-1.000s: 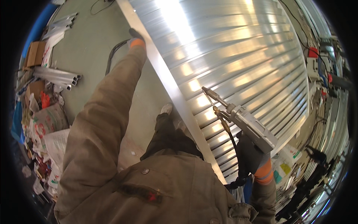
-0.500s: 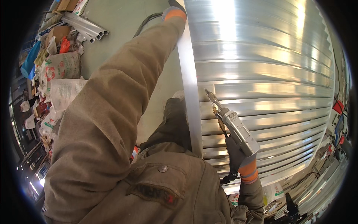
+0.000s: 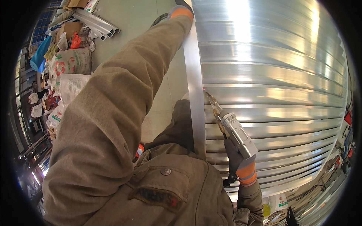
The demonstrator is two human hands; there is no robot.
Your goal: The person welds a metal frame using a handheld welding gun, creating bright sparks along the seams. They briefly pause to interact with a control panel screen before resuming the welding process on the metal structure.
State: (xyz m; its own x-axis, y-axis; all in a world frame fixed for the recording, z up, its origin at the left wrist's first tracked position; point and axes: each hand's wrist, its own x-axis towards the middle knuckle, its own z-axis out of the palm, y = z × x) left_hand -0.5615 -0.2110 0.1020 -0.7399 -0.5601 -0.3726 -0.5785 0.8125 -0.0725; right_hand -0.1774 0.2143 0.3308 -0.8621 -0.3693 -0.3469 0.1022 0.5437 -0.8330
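My right hand (image 3: 236,158), in a dark glove with an orange cuff, is wrapped round a silver handheld welding gun (image 3: 238,133). The gun's thin nozzle slants up and left, its tip close to where a slat meets the long metal side rail (image 3: 194,86). A small red light spot shows by the tip. Slats of a large shiny metal panel (image 3: 264,71) lie under the gun. At the far end of the rail is my left hand (image 3: 183,10), gloved alike, touching or very near the rail. Its fingers are mostly cut off by the upper edge.
At the far left, square metal tubes (image 3: 98,23) lie beside a heap of sacks (image 3: 71,62) and scraps. My legs stand left of the rail on the greenish floor (image 3: 124,19). Metal lengths (image 3: 333,192) and cables lie past the panel at lower right.
The welding gun's tip has come closer to the side rail, and the red spot now shows near their joint. The whole view has shifted slightly. My left hand stays at the far end.
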